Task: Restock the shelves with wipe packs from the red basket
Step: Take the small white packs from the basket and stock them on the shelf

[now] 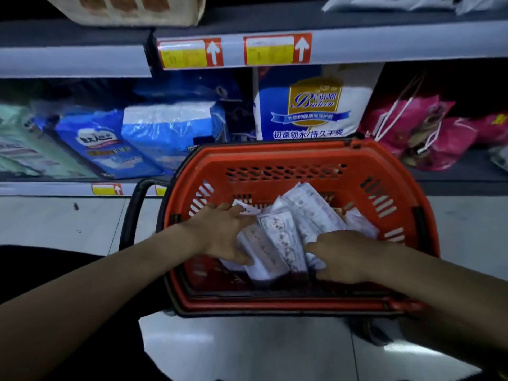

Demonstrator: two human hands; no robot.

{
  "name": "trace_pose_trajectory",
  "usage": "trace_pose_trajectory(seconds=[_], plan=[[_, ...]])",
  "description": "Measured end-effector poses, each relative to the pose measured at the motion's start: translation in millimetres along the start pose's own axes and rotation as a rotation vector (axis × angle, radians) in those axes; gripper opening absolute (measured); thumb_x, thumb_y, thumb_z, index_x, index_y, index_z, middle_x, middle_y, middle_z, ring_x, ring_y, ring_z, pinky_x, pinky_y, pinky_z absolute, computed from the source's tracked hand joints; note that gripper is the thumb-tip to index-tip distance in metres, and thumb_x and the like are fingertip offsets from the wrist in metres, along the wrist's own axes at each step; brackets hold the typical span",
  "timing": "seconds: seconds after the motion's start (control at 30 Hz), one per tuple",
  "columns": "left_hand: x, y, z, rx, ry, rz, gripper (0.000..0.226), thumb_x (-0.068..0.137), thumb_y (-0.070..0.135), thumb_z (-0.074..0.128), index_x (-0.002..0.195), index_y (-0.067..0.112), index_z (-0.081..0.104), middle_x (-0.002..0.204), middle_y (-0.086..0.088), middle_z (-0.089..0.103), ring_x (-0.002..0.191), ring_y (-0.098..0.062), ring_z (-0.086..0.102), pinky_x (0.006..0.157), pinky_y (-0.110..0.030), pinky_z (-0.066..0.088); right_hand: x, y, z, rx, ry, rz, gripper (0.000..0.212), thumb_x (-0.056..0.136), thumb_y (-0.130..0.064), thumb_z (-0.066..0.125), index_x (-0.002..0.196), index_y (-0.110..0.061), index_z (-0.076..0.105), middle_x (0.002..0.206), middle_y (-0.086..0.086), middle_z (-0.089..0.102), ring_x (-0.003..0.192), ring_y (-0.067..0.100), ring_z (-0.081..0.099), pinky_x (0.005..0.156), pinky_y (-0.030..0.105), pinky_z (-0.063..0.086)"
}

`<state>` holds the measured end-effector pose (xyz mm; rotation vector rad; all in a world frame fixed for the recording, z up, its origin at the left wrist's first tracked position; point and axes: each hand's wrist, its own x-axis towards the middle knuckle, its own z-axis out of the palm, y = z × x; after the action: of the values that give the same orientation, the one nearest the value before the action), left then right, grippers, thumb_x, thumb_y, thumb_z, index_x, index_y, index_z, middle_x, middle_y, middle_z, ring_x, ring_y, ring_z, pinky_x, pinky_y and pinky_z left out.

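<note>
A red basket (275,158) with a black handle stands on the floor in front of the shelves. Inside it lie several white wipe packs (277,237) in a loose bunch. My left hand (222,232) presses against the left side of the bunch, fingers curled around its edge. From the right, my right hand (343,254) closes on the same packs, its fingers spread over them. Both hands are inside the basket, and the undersides of the packs are hidden.
The low shelf (55,185) behind the basket holds blue packs (170,130), a tall white and blue pack (310,105) and pink bags (420,130). An upper shelf edge (384,39) with red and yellow price tags runs above. A pale tiled floor (247,347) lies below.
</note>
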<state>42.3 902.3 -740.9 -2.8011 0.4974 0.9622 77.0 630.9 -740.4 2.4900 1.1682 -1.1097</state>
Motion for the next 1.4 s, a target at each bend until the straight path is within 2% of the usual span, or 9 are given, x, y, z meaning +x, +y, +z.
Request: trace_pose_trajectory(seconds=[0.13, 0.33, 0.6, 0.73, 0.87, 1.1, 1.17, 1.27, 1.4], plan=[[6.0, -3.8, 4.5, 0.001, -0.105, 0.042, 0.111, 0.075, 0.073, 0.073, 0.165, 0.035, 0.018, 0.17, -0.005, 0.018, 0.15, -0.033, 0.029, 0.116, -0.046, 0.035, -0.7, -1.6, 8.4, -0.063, 0.043, 0.019, 0.048, 0.096, -0.047, 0.056, 0.139, -0.027, 0.05, 0.132, 0.006, 0.058, 0.121, 0.03, 0.059, 0.089, 0.039, 0.052], [15.9, 3.8, 23.7, 0.207, 0.022, 0.054, 0.087, 0.094, 0.039, 0.063, 0.165, 0.03, 0.013, 0.165, -0.014, 0.02, 0.141, -0.039, 0.038, 0.107, -0.05, 0.04, -0.8, -3.5, 13.3, -0.094, 0.052, 0.022, 0.044, 0.097, -0.043, 0.054, 0.137, -0.026, 0.051, 0.131, 0.006, 0.06, 0.119, 0.031, 0.06, 0.092, 0.038, 0.049], [21.5, 1.4, 25.5, 0.301, 0.093, 0.11, 0.082, 0.095, 0.043, 0.06, 0.163, 0.024, 0.019, 0.161, -0.013, 0.031, 0.133, -0.036, 0.048, 0.103, -0.051, 0.044, 1.4, -9.7, 5.7, -0.116, 0.037, 0.028, 0.045, 0.099, -0.045, 0.054, 0.139, -0.023, 0.051, 0.135, 0.007, 0.057, 0.123, 0.031, 0.056, 0.094, 0.038, 0.044], [21.2, -5.8, 14.7, 0.326, 0.216, 0.187, 0.066, 0.096, 0.056, 0.052, 0.151, 0.022, 0.042, 0.142, -0.009, 0.054, 0.121, -0.032, 0.057, 0.098, -0.044, 0.041, -1.8, -10.4, 1.7, -0.11, 0.05, 0.033, 0.046, 0.1, -0.046, 0.053, 0.14, -0.024, 0.049, 0.135, 0.006, 0.057, 0.123, 0.03, 0.056, 0.093, 0.036, 0.043], [19.6, -4.3, -8.0, -0.031, 0.306, 0.139, 0.068, 0.087, 0.078, 0.054, 0.135, 0.031, 0.059, 0.125, 0.006, 0.069, 0.114, -0.021, 0.065, 0.1, -0.04, 0.045, -6.2, -6.9, -5.9, 0.074, 0.035, 0.035, 0.051, 0.094, -0.048, 0.062, 0.136, -0.024, 0.046, 0.13, 0.003, 0.061, 0.117, 0.026, 0.061, 0.084, 0.03, 0.049], [3.7, -5.2, -45.3, -0.88, 0.354, -0.041, 0.057, 0.081, 0.074, 0.068, 0.089, 0.019, 0.079, 0.059, -0.003, 0.064, 0.046, -0.019, 0.053, 0.05, -0.029, 0.042, -10.3, 4.7, -28.0, 0.366, 0.333, 0.233, 0.083, 0.096, -0.048, 0.066, 0.16, -0.024, 0.019, 0.143, 0.007, 0.051, 0.104, 0.025, 0.062, 0.082, 0.038, 0.051], [1.3, -8.5, -53.3, -1.006, 0.38, -0.062, 0.057, 0.077, 0.073, 0.071, 0.089, 0.018, 0.081, 0.056, -0.012, 0.057, 0.048, -0.021, 0.051, 0.05, -0.029, 0.041, -10.4, 7.7, -33.7, 0.517, 0.448, 0.244, 0.083, 0.094, -0.044, 0.071, 0.159, -0.025, 0.023, 0.149, 0.008, 0.046, 0.118, 0.028, 0.058, 0.095, 0.042, 0.049], [-2.9, -13.5, -60.9, -1.089, 0.438, -0.043, 0.063, 0.068, 0.079, 0.076, 0.086, 0.019, 0.083, 0.081, -0.028, 0.071, 0.068, -0.041, 0.065, 0.062, -0.035, 0.048, -9.2, 13.0, -47.0, 0.863, 0.551, 0.253, 0.086, 0.083, -0.031, 0.085, 0.155, -0.024, 0.037, 0.157, 0.001, 0.042, 0.14, 0.025, 0.045, 0.104, 0.036, 0.042], [-10.5, -18.0, -70.0, -1.183, 0.473, -0.029, 0.04, 0.07, 0.055, 0.086, 0.086, 0.019, 0.085, 0.086, -0.01, 0.079, 0.084, -0.027, 0.075, 0.075, -0.043, 0.056, -11.8, 25.1, -61.9, 1.302, 0.482, 0.304, 0.095, 0.065, -0.028, 0.097, 0.148, -0.028, 0.049, 0.145, -0.002, 0.051, 0.121, 0.022, 0.058, 0.088, 0.034, 0.055]])
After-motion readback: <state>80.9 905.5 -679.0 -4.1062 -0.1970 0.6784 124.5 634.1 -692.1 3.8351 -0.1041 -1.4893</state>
